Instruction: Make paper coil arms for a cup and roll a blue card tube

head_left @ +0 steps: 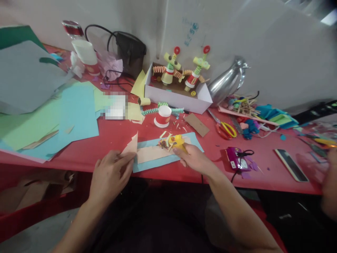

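Observation:
My left hand (112,175) pinches the raised left end of a peach paper strip (147,154), which lies over a light blue paper sheet (196,140) on the red table. My right hand (193,158) is closed around a yellow glue gun (179,140); its nozzle end points left over the strip, with paper scraps stuck about it. Just beyond the papers stands a red and white paper cup (163,117) with folded green paper springs (177,111) on either side. To its right lies a piece of brown cardboard (197,124).
A white box (179,100) holds two paper-cup figures. Scissors (223,129), a purple power strip (234,161) and a phone (291,165) lie rightward, near a metal jug (228,79). Coloured sheets (79,109) cover the left side. Another person's hand (330,182) appears at far right.

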Action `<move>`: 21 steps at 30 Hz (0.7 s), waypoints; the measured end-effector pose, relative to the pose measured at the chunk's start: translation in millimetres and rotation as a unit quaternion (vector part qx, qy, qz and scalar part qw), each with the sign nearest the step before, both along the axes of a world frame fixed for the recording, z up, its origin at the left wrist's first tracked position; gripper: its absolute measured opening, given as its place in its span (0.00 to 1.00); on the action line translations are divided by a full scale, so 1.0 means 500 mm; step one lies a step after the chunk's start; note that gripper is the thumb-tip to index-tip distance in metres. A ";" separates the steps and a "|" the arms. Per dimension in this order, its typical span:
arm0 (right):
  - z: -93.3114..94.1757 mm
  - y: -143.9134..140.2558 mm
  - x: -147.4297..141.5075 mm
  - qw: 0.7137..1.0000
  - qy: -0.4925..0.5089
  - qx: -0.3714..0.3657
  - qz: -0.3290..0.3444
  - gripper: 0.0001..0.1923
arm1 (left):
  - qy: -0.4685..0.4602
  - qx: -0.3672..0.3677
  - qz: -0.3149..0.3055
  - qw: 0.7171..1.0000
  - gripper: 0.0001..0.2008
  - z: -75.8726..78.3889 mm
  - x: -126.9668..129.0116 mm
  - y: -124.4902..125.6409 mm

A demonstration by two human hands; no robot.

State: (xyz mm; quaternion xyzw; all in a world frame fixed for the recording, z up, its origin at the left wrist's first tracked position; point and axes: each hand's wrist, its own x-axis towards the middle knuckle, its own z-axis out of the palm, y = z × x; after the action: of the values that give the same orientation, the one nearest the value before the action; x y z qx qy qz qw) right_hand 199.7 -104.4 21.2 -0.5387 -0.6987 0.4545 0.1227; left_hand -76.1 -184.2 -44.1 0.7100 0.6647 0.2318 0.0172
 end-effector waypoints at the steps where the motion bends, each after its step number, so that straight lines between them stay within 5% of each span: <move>1: 0.000 0.002 -0.002 1.000 -0.002 0.008 -0.001 0.28 | -0.002 -0.001 -0.001 1.000 0.15 0.000 -0.001 0.000; 21: 0.000 -0.015 0.001 1.000 -0.008 0.009 -0.005 0.27 | -0.046 -0.022 0.007 0.999 0.16 0.007 0.003 0.000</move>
State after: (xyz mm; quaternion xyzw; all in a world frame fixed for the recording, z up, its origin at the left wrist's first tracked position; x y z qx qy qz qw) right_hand 200.4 -112.1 21.1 -0.5449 -0.7010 0.4430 0.1245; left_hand -74.6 -184.0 -40.7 0.6934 0.6731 0.2495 0.0622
